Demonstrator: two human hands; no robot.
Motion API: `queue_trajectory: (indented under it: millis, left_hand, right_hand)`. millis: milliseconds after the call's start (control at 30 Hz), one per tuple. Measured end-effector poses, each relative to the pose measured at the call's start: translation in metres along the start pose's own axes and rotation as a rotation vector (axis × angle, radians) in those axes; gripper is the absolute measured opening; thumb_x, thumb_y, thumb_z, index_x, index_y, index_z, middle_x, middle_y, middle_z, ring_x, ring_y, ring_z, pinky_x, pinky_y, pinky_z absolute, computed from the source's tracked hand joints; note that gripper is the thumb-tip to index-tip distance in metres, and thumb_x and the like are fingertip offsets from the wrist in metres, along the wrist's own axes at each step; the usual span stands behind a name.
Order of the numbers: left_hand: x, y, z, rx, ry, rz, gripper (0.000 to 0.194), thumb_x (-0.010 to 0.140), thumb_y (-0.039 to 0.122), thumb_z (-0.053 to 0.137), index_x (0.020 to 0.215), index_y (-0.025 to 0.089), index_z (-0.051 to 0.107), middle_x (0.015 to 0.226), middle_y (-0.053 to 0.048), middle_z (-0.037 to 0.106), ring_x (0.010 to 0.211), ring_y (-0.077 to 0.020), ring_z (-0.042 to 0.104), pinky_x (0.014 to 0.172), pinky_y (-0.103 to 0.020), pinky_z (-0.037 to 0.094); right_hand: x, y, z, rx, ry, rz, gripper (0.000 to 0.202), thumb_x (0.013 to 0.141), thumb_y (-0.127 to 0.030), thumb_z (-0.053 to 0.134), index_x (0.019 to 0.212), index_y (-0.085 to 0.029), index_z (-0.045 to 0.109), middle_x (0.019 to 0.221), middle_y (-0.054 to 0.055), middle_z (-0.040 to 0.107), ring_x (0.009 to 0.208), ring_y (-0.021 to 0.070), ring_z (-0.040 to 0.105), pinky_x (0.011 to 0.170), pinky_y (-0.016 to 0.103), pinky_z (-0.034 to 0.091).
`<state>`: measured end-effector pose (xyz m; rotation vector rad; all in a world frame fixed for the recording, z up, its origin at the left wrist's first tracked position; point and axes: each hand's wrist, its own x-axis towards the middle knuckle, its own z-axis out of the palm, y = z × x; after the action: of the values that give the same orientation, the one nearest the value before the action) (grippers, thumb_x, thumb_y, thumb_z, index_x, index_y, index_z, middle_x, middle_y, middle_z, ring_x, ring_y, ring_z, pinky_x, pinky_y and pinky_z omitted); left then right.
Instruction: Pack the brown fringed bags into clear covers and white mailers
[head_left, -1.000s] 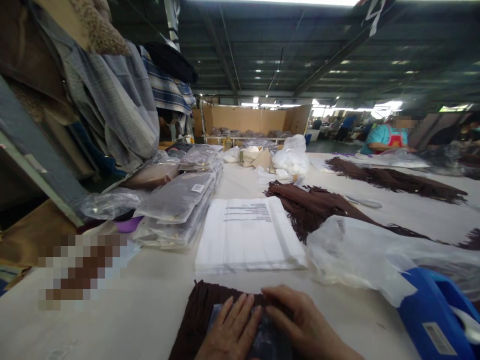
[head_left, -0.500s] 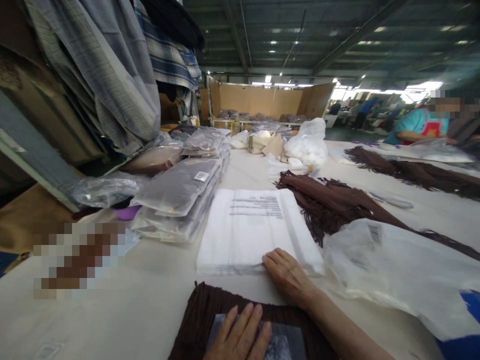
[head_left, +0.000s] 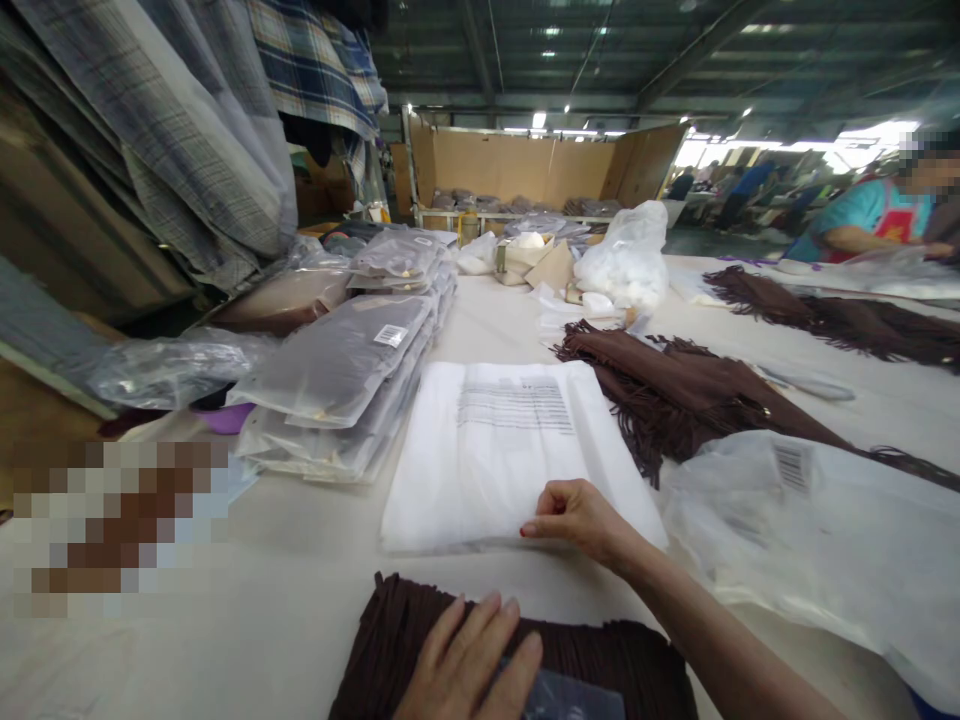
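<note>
Right hand pinches the near edge of the white bag stack. The stack lies just beyond the folded brown fringed piece, where the left hand presses flat, fingers open.

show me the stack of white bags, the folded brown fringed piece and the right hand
stack of white bags [head_left: 487, 450], head view, bare top sheet
folded brown fringed piece [head_left: 600, 655], head view, fringe
right hand [head_left: 577, 518], head view, back

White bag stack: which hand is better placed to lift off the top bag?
Right. The right hand already pinches the near edge of the white bag stack, while the left hand lies flat on the folded brown fringed piece.
</note>
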<state>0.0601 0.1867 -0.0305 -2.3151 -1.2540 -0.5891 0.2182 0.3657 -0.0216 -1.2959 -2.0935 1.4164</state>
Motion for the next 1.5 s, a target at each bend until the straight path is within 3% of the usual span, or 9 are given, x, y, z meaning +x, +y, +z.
queue_trajectory:
  millis: [200,333,600,833,1033,1200,1300,1400,1500]
  left_hand:
    - [0.074,-0.044,0.009,-0.136,-0.233,-0.374,0.025,0.085,0.021,0.053,0.108,0.011,0.055,0.105,-0.013,0.061,0.099,-0.0278,0.054,0.081,-0.044,0.046]
    - [0.097,-0.056,0.029,-0.172,-0.564,-0.324,0.009,0.085,0.016,0.052,0.08,0.016,0.059,0.085,-0.006,0.062,0.087,-0.0243,0.056,0.075,-0.04,0.046]
    - [0.106,-0.065,0.022,-0.086,-0.666,-0.319,0.02,0.078,0.003,0.043,0.082,0.013,0.06,0.082,-0.011,0.063,0.082,-0.0266,0.06,0.07,-0.039,0.048]
    - [0.093,-0.1,0.009,0.133,-0.678,-0.489,0.034,0.071,-0.007,0.033,0.082,0.013,0.059,0.081,-0.012,0.063,0.081,-0.0263,0.061,0.064,-0.034,0.047]
    - [0.053,-0.116,-0.013,0.215,-0.565,-0.512,0.028,0.076,-0.002,0.037,0.078,0.016,0.059,0.08,-0.008,0.062,0.081,-0.0218,0.059,0.07,-0.03,0.045]
    - [0.016,-0.125,-0.023,0.159,-0.411,-0.694,0.027,0.081,0.005,0.037,0.085,0.016,0.061,0.087,-0.009,0.063,0.087,-0.0232,0.058,0.072,-0.03,0.042]
    - [0.01,-0.126,-0.026,-0.145,-0.227,-1.077,0.017,0.083,0.017,0.047,0.077,0.018,0.063,0.077,-0.004,0.064,0.075,-0.0202,0.058,0.061,-0.025,0.039]
    - [0.012,-0.121,-0.028,-0.827,0.16,-1.611,0.006,0.073,0.016,0.063,0.067,0.017,0.063,0.058,0.003,0.058,0.046,-0.0088,0.045,0.041,-0.018,0.026]
    - [0.016,-0.116,-0.027,-1.194,0.387,-1.817,0.009,0.07,0.006,0.06,0.065,0.013,0.06,0.058,0.002,0.058,0.036,-0.0031,0.034,0.031,-0.014,0.017]
  right_hand:
    - [-0.006,-0.006,0.008,0.01,0.089,-0.017,0.028,0.065,-0.029,0.068,0.052,-0.02,0.046,0.05,-0.007,0.043,0.052,0.0086,0.037,0.05,0.024,0.029]
    - [-0.01,-0.012,0.014,-0.041,0.187,-0.021,0.03,0.062,-0.017,0.069,0.051,-0.021,0.042,0.052,-0.007,0.043,0.054,0.0098,0.038,0.053,0.025,0.028]
    - [-0.013,-0.014,0.01,-0.003,0.115,-0.06,0.023,0.068,-0.019,0.067,0.058,-0.021,0.046,0.056,-0.006,0.049,0.057,0.011,0.044,0.054,0.024,0.034]
    - [-0.03,-0.001,0.006,-0.617,0.449,-0.638,0.023,0.084,-0.005,0.035,0.073,-0.02,0.048,0.071,0.003,0.053,0.065,0.0151,0.047,0.06,0.027,0.037]
    - [-0.053,0.036,-0.027,-1.176,0.642,-0.51,0.027,0.076,0.002,0.038,0.08,-0.018,0.055,0.072,0.006,0.056,0.067,0.0213,0.05,0.061,0.032,0.037]
    - [-0.075,0.049,-0.042,-1.123,0.769,-0.33,0.018,0.08,-0.01,0.041,0.078,-0.018,0.057,0.076,0.007,0.058,0.068,0.021,0.054,0.06,0.031,0.04]
    - [-0.083,0.042,-0.035,-0.743,0.826,-0.192,0.021,0.079,-0.018,0.039,0.085,-0.02,0.06,0.078,0.005,0.06,0.064,0.018,0.055,0.057,0.029,0.041]
    - [-0.089,0.032,-0.025,-0.064,0.827,0.007,0.022,0.075,-0.034,0.05,0.086,-0.021,0.062,0.064,0.0,0.058,0.047,0.0128,0.048,0.047,0.027,0.039]
    - [-0.093,0.024,-0.019,0.594,0.827,0.139,0.036,0.056,-0.042,0.073,0.082,-0.018,0.066,0.049,-0.006,0.048,0.037,0.0061,0.035,0.034,0.02,0.025]
